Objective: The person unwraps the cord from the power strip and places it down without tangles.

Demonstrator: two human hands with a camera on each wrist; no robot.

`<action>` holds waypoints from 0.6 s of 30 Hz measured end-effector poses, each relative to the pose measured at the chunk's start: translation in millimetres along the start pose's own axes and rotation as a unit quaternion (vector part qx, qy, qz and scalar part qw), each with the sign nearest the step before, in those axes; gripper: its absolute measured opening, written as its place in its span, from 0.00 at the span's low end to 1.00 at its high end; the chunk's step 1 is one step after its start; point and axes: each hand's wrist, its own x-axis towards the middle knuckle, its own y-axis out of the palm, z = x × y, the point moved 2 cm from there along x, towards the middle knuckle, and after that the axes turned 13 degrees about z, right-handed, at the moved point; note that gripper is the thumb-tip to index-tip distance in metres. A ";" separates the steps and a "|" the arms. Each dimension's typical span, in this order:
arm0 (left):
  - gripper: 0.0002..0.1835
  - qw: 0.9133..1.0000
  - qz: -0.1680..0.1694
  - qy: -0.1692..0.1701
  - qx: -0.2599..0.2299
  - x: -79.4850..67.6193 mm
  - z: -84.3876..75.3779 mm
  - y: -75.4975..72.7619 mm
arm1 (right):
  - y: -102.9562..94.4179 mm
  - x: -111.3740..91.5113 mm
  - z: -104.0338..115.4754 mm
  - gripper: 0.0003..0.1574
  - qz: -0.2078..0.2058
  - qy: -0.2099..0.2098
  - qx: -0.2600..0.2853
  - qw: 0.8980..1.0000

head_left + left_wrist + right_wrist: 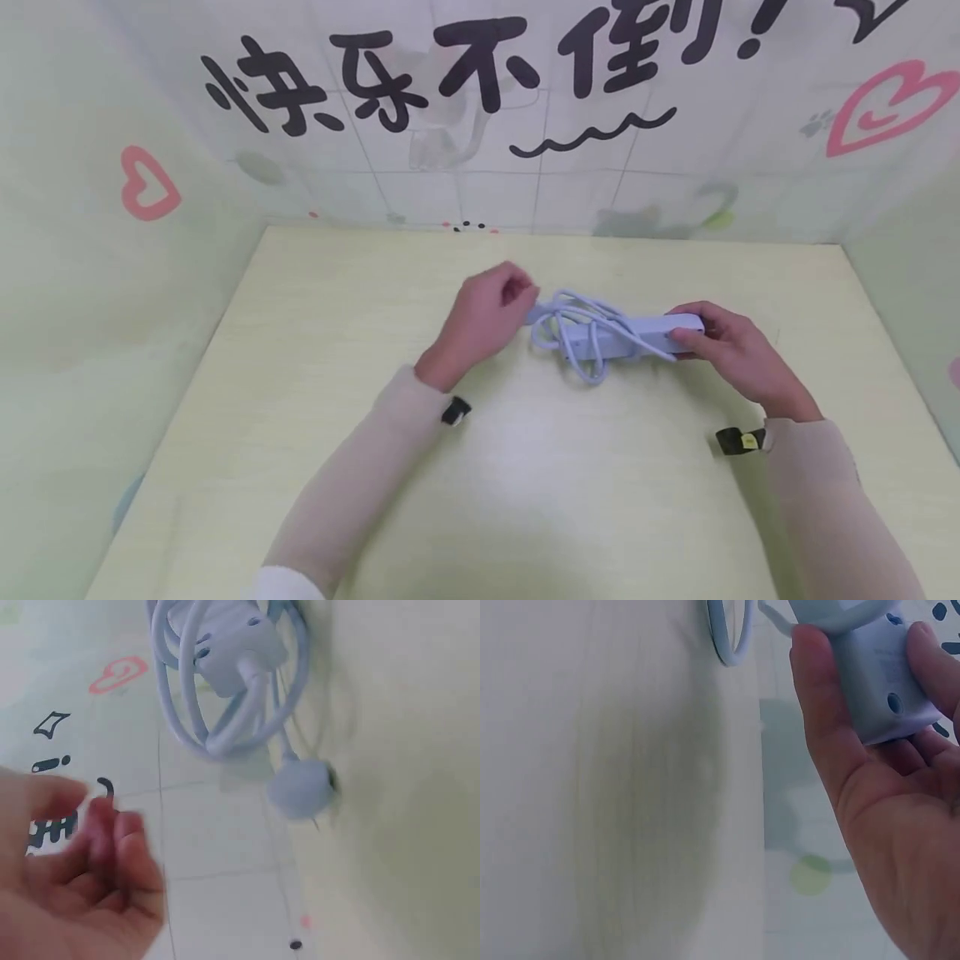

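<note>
A white power strip (pixel 648 335) lies level across the head view, its white cord (pixel 592 312) looped around its left part. My right hand (pixel 738 350) grips the right end, thumb on the near side and fingers behind; the right wrist view shows that end of the strip (pixel 881 675) between thumb and fingers. Just left of the cord loops is my left hand (pixel 491 312), its fingers loosely bent with nothing between them. In the left wrist view, the cord's plug (pixel 300 789) hangs apart from the left hand (pixel 97 877).
Beneath the hands is a pale wood-grain table (pixel 510 500), with shadows of the arms and strip on it. A printed curtain (pixel 465 192) with large black characters stands along the back edge, and pale side panels (pixel 97 292) with pink hearts flank the table.
</note>
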 end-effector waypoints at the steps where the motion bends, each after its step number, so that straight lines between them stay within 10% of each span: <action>1: 0.10 1.000 0.011 -0.025 -0.004 -8.1 6.1 0.9 | 0.6 -0.3 -1.3 0.20 -0.004 0.002 0.006 1.000; 7: 0.18 0.987 0.117 -0.089 -0.069 -22.2 29.4 29.1 | 2.8 -0.9 3.0 0.25 -0.033 0.018 0.036 0.999; 13: 0.18 0.972 0.046 0.002 -0.231 -7.1 37.7 49.0 | 11.7 2.5 18.3 0.24 -0.044 -0.008 0.074 0.996; 18: 0.17 0.960 -0.005 0.049 -0.276 -0.8 38.6 48.9 | 18.2 2.6 27.1 0.22 -0.049 -0.039 0.080 0.995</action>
